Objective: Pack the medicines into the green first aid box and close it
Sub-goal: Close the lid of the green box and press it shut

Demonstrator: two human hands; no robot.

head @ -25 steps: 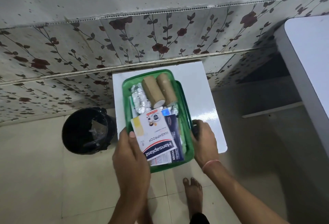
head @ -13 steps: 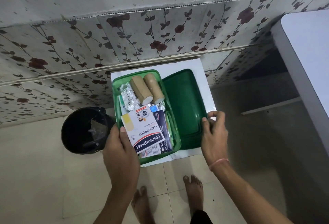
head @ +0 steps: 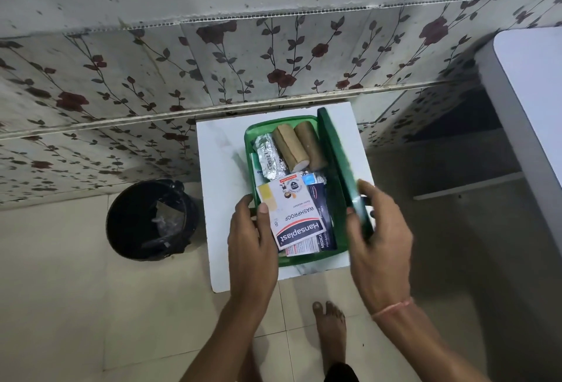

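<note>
1. A round black bin (head: 151,219) stands on the pale tiled floor.
2. The left hand (head: 253,240) grips the translucent green first aid box (head: 250,150) on the glossy white stool (head: 219,162).
3. Inside lie foil strips (head: 269,159), cardboard-brown rolls (head: 299,146) and a plaster packet (head: 292,216).
4. The right hand (head: 378,238) clamps the tilted dark-green lid (head: 336,153).

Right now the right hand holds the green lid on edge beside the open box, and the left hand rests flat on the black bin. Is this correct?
Not quite: the head view shows the left hand gripping the box at its left rim, not the bin. The right hand does hold the lid on edge.
</note>
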